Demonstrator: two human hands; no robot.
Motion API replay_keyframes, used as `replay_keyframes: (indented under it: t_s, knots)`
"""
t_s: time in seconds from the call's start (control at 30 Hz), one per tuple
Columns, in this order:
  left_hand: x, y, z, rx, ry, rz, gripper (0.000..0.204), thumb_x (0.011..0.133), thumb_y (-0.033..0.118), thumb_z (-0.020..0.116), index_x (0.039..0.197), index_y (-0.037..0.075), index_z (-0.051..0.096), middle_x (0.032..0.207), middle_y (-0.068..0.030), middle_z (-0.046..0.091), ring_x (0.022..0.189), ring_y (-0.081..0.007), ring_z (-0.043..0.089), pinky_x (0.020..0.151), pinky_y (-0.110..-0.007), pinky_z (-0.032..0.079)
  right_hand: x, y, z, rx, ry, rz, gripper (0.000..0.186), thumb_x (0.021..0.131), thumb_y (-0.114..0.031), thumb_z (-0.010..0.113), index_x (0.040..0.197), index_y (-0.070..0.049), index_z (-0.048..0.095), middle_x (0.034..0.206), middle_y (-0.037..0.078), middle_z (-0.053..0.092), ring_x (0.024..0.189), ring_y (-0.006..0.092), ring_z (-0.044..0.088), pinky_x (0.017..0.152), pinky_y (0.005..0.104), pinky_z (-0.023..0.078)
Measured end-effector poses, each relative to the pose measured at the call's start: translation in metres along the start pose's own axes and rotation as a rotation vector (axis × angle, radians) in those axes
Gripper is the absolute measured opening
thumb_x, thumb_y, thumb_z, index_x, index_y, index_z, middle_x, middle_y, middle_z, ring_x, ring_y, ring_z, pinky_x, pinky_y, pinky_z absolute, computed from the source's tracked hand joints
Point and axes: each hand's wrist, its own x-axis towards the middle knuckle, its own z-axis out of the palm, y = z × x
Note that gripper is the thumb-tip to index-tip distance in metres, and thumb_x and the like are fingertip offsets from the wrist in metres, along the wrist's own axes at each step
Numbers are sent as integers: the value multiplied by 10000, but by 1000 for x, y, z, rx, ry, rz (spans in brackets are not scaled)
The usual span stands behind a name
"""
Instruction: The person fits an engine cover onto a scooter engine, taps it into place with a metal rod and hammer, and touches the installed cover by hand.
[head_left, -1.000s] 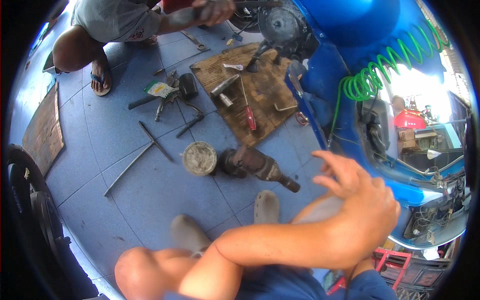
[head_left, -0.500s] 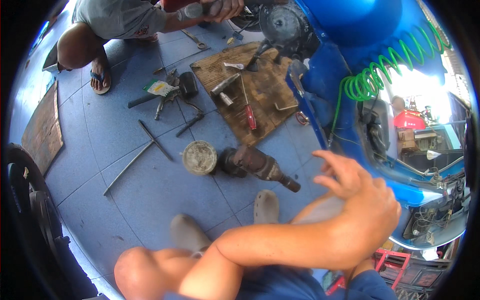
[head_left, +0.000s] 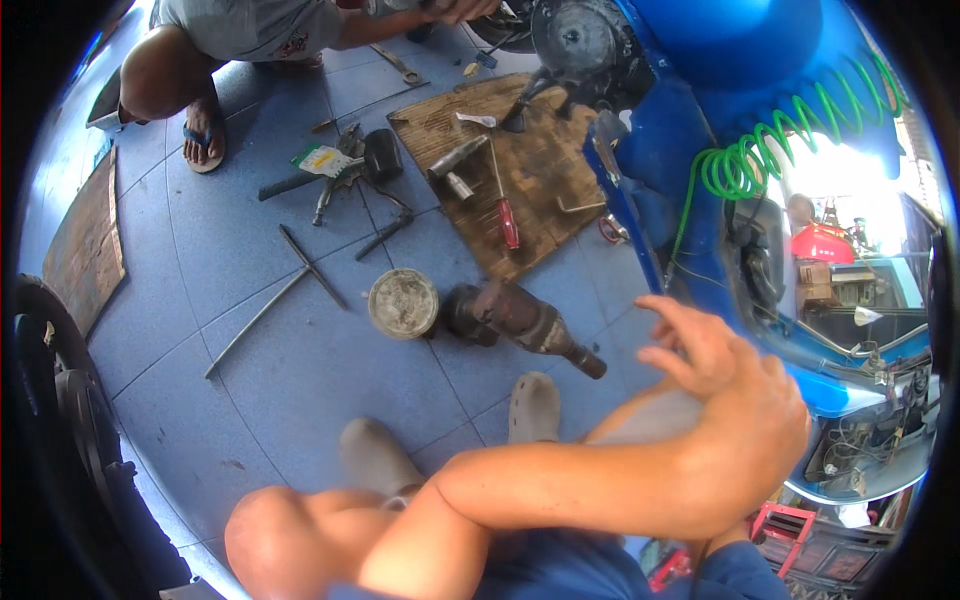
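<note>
My left arm crosses from the lower left to the right, over my bent legs. Its hand, my left hand [head_left: 735,375], hangs bent at the wrist beside the blue vehicle body [head_left: 640,210], fingers loosely apart and holding nothing. My right hand cannot be made out. Left of my fingers, on the tiled floor, lies a dark impact wrench [head_left: 525,322] with a long socket, its back end next to a round, dirty tin [head_left: 403,303]. Beyond it, a stained wooden board [head_left: 550,225] carries a red-handled screwdriver [head_left: 508,225], a metal socket tool [head_left: 458,157] and a bent hex key [head_left: 580,208].
A T-shaped bar wrench [head_left: 300,270], pliers [head_left: 342,180] and a black mallet [head_left: 381,155] lie left of the board. A co-worker [head_left: 245,30] crouches at the top by a wheel hub [head_left: 572,38]. A green coiled hose [head_left: 740,175] hangs right; a tyre [head_left: 75,430] stands left.
The view shifts slightly, moving the floor objects a little within the picture. My left hand keeps its pose. The co-worker's hands and the grey tool they held move up toward the picture's edge.
</note>
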Motion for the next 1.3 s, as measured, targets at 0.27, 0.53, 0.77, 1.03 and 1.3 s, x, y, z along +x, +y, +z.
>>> replay_keyframes:
  t_s: [0.27, 0.53, 0.77, 1.03, 1.3]
  knots:
    - [-1, 2, 1, 25, -22, -40, 165, 848, 169, 673, 985, 105, 740, 962, -75, 697, 949, -280, 635, 803, -478, 493, 3, -8, 2, 3, -12, 27, 619, 874, -295, 788, 1417, -150, 528, 993, 94, 674, 864, 232, 664, 858, 392, 541]
    - [-1, 2, -4, 63, -63, -60, 190, 850, 164, 674, 1014, 102, 748, 974, -84, 698, 961, -287, 637, 821, -520, 500, 4, -10, -2, 28, -59, 88, 592, 901, -261, 785, 1435, -186, 541, 1070, 119, 711, 959, 279, 689, 891, 424, 545]
    - [-4, -8, -7, 25, -32, 43, 207, 845, 189, 683, 1022, 89, 722, 961, -76, 688, 913, -256, 627, 764, -453, 480, 4, -9, -3, 29, -58, 83, 596, 906, -270, 781, 1443, -189, 534, 1092, 119, 712, 977, 286, 690, 905, 430, 544]
    - [-2, -9, -4, 12, -10, 52, 203, 852, 218, 675, 1003, 91, 723, 917, -70, 685, 888, -252, 625, 744, -435, 468, 5, -3, 1, 17, -45, 37, 633, 871, -313, 790, 1422, -154, 523, 992, 82, 672, 875, 232, 669, 863, 397, 533]
    - [-1, -5, 5, -14, 2, 7, 169, 839, 212, 677, 955, 103, 735, 911, -61, 690, 885, -259, 621, 740, -448, 465, 3, -11, 0, 4, -22, 53, 629, 857, -291, 801, 1414, -168, 536, 992, 70, 669, 876, 220, 656, 877, 378, 530]
